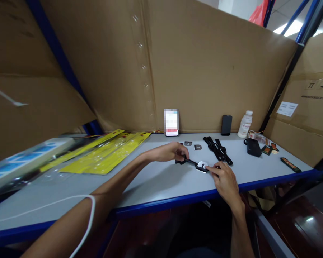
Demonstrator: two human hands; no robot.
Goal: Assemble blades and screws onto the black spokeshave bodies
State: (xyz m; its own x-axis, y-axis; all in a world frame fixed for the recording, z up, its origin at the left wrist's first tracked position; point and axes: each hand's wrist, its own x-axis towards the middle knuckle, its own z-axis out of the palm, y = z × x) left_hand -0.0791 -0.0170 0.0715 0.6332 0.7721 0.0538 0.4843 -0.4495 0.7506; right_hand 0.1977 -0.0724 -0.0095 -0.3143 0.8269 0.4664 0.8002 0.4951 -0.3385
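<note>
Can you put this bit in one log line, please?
left hand: holds black tool | right hand: at silver plate on tool | farther back: loose plates, more tools

You see a soft shadow (153, 179) on the counter (167, 190) below your left grip (174, 152), and a ceiling light (293, 28) glaring far above it.

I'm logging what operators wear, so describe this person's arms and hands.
The left hand and right hand are ungloved, with no ring or watch visible. The left forearm and right forearm are bare, no sleeves showing. A white cable loops in front of the left forearm.
</note>
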